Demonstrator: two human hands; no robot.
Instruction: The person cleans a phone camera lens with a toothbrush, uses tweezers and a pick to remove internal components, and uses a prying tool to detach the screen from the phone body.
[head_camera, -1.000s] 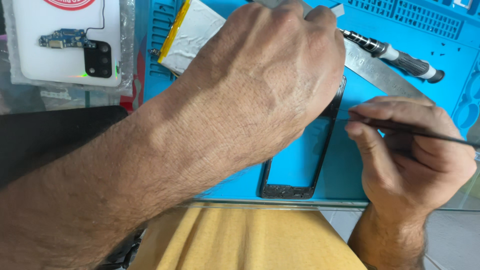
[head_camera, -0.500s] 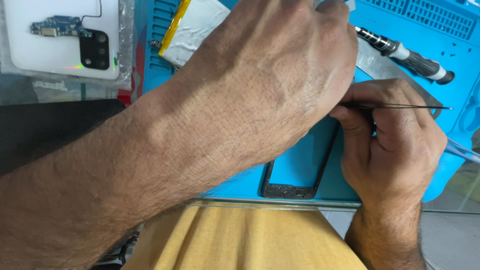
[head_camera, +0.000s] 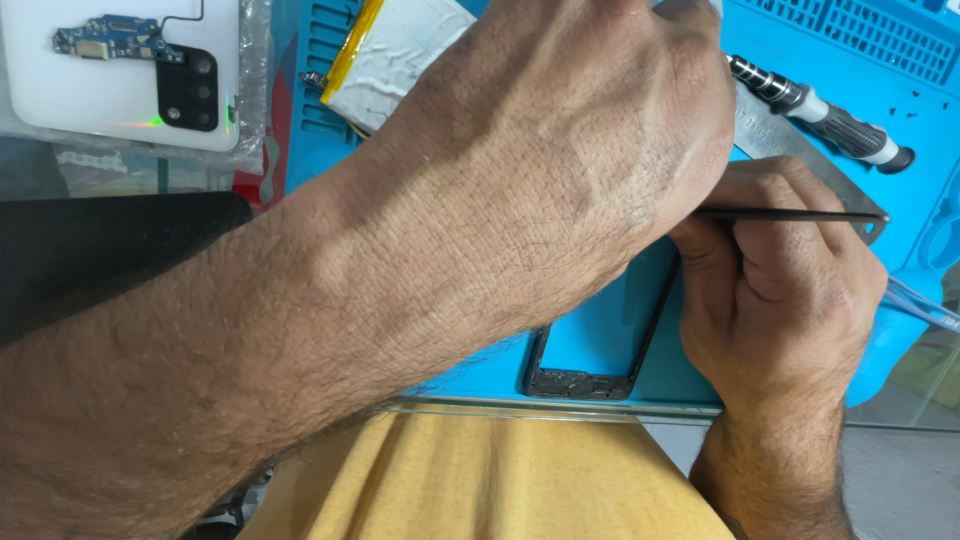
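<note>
The right hand, its fingers pinching a thin tool, has slid in against the left hand, which presses the phone frame, fingers hidden.

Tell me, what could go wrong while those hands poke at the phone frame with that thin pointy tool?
The thin tool in the right hand could slip and scratch or bend the black phone frame. The left hand covers most of the frame, so the tip works out of sight and might jab a finger. The frame's lower end lies near the blue mat's edge and could slide off.
</note>
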